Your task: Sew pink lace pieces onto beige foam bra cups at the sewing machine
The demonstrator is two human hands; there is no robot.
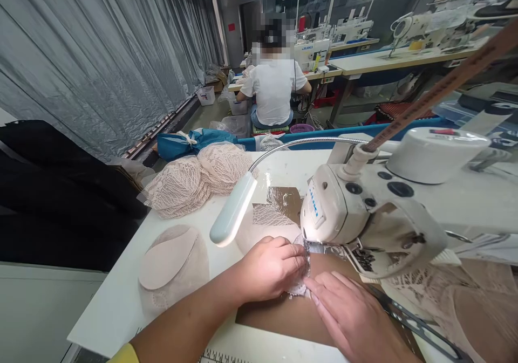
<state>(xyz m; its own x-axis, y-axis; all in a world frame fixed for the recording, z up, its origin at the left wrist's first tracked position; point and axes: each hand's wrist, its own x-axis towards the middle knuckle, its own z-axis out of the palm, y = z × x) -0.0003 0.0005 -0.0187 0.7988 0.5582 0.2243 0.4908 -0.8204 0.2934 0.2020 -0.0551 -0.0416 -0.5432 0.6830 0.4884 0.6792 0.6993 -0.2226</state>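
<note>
My left hand (274, 270) is closed on a pale lace bra cup (298, 289), its curled fingers pressing the fabric beside the needle area of a white sewing machine (324, 212). At the near end of the same lace edge, my right hand (351, 308) pinches the fabric between thumb and forefinger. Behind my left hand, the cup's beige fabric and lace (271, 223) spread out under the lamp. A brown plate (279, 320) lies beneath both hands. The needle itself is hidden behind the machine head and fingers.
A lamp (232, 212) on a bendable neck hangs left of the machine. Stacked lace cups (178, 187) and a single beige cup (170, 260) lie on the white table (109, 309). Black scissors (413, 320) and more lace (477, 298) are at right. A person (275, 90) sits ahead.
</note>
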